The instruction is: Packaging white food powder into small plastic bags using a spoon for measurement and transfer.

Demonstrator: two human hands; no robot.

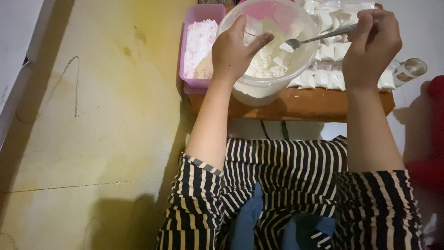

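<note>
My left hand [233, 53] grips the near rim of a round clear plastic tub [277, 90] with white powder inside; something small and clear seems pinched between its fingers, too blurred to name. My right hand [372, 44] is closed around the handle of a metal spoon [314, 38], whose bowl is down over the powder in the tub. The tub stands on a low wooden table [319, 104] in front of me.
A pink rectangular box [190, 46] of white powder sits left of the tub. Several small filled clear bags [326, 65] lie behind and right of it. A small metal-topped container [409, 69] lies at the table's right end. Yellowish floor spreads to the left.
</note>
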